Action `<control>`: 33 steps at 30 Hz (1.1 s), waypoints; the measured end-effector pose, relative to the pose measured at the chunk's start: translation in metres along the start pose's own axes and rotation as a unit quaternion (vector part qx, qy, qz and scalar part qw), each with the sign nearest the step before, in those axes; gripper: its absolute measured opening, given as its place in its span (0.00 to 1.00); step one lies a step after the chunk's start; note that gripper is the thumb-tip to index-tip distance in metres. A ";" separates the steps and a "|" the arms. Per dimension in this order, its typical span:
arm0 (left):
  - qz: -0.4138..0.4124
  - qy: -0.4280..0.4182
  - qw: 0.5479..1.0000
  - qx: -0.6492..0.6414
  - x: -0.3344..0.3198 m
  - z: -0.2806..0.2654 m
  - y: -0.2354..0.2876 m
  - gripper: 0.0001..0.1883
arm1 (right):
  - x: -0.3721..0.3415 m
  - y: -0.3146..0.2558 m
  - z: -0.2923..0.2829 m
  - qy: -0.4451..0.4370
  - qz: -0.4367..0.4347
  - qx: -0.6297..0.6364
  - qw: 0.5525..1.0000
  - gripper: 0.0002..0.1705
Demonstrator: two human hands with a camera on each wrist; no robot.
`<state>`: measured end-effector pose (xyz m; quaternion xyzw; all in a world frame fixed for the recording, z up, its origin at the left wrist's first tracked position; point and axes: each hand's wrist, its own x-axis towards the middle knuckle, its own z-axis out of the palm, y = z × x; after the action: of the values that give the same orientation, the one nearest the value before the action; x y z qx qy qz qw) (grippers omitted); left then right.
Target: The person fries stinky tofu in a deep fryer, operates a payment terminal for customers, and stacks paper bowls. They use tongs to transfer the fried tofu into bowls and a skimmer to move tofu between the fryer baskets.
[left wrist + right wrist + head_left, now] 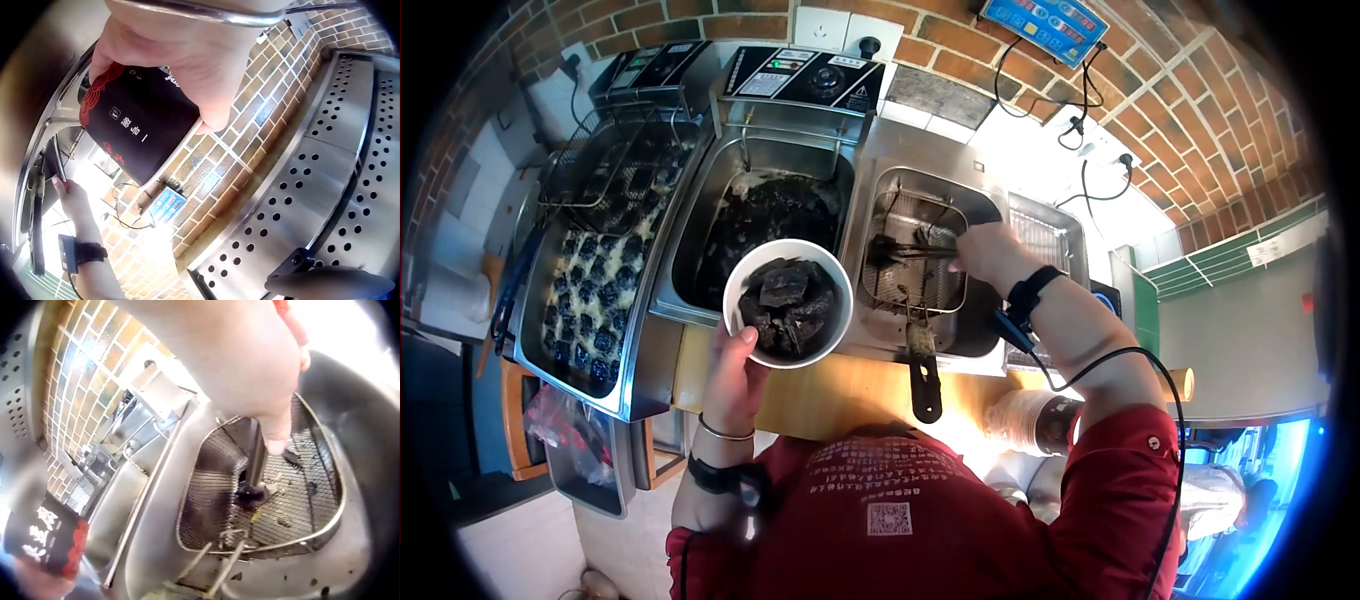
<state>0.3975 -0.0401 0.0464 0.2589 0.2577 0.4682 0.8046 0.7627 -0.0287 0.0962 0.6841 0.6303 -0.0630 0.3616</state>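
Observation:
In the head view my left hand (740, 378) holds a white-lined paper bowl (750, 264) with its thumb at the rim. Dark, block-shaped fried pieces (785, 290) fill it. The bowl's outside (140, 119) is black with red patterns in the left wrist view. My right hand (992, 250) grips tongs (925, 251) reaching into a wire fryer basket (940, 290). Close to the mesh, a black piece (886, 252) is at the tongs' tips. Small dark crumbs (284, 522) lie on the basket floor. Its black handle (923, 370) points toward my body.
Left of the basket's fryer, a middle fryer (690, 215) contains dark pieces in oil. Further left, black cubes (590, 300) float in foamy oil below a raised wire basket (605, 175). Stacked bowls (1020, 420) stand beside the counter's front; a blue control box (1045, 28) hangs on the wall.

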 end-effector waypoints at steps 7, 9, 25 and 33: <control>-0.003 0.000 1.000 0.015 0.005 0.014 0.007 0.26 | -0.069 0.036 0.001 0.095 0.067 0.074 0.990 0.28; 0.001 0.028 0.999 0.036 0.011 0.016 0.008 0.23 | -0.104 0.050 -0.014 0.176 0.055 0.114 0.976 0.28; -0.118 -0.084 0.979 0.142 0.022 0.021 0.004 0.25 | -0.187 -0.003 -0.091 0.189 -0.124 0.025 0.974 0.26; -0.127 -0.149 0.975 0.106 0.025 0.008 0.007 0.24 | -0.208 0.011 -0.121 0.191 -0.081 -0.063 0.976 0.30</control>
<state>0.4092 -0.0165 0.0528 0.3744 0.2141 0.2885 0.8548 0.6873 -0.1280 0.3021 0.6063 0.7435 0.0796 0.2708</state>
